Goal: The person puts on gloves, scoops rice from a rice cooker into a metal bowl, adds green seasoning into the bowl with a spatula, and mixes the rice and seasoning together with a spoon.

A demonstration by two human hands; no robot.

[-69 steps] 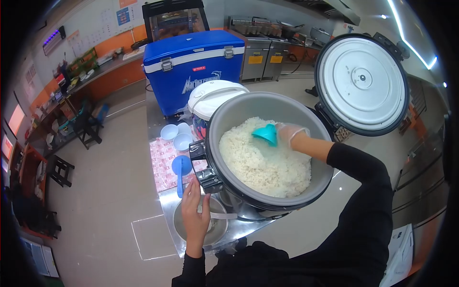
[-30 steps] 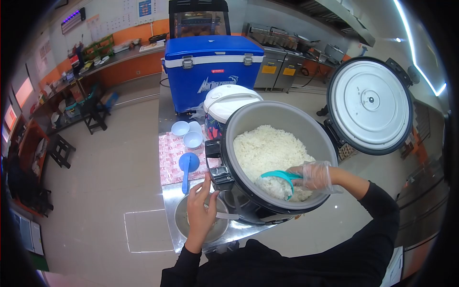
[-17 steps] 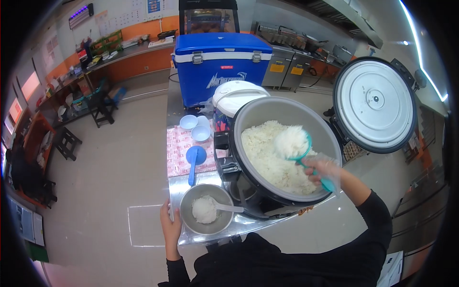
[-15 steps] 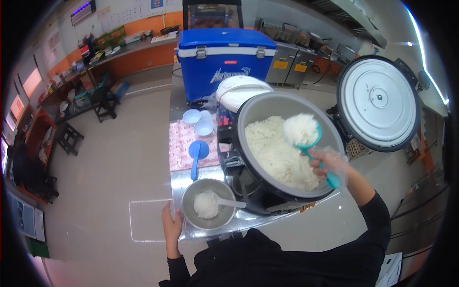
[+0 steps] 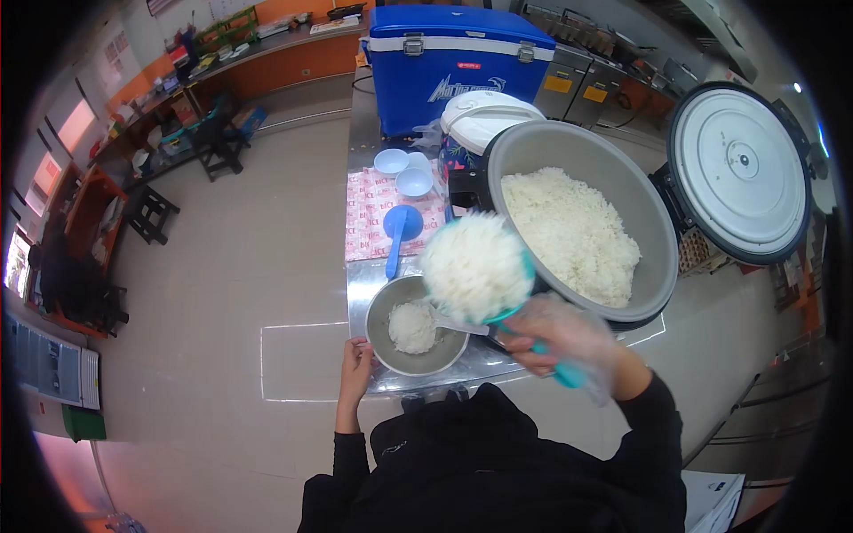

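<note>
My right hand (image 5: 560,336), in a clear plastic glove, is closed round the handle of a turquoise rice scoop (image 5: 569,373). The scoop carries a big heap of white rice (image 5: 477,266) and hangs between the cooker and a metal bowl, blurred by motion. In the metal bowl (image 5: 444,360) lie a smaller mound of rice (image 5: 411,329) and a white spoon (image 5: 462,325), its handle over the rim. My left hand (image 5: 357,362) is at the bowl's left rim, fingers bent against it. Behind the scoop stands a large rice cooker (image 5: 653,240), partly full of rice, its lid (image 5: 742,164) raised.
A blue paddle (image 5: 396,249) rests on a blue round piece on pink printed paper (image 5: 364,218). Small pale bowls (image 5: 414,182) sit behind it. A white-lidded container (image 5: 489,124) and a blue cooler box (image 5: 453,71) stand farther back on the metal table.
The scoop of rice has moved out of the cooker, left and toward me, near the metal bowl. My left hand's fingers have bent in to the bowl's rim. The camera view has tilted down.
</note>
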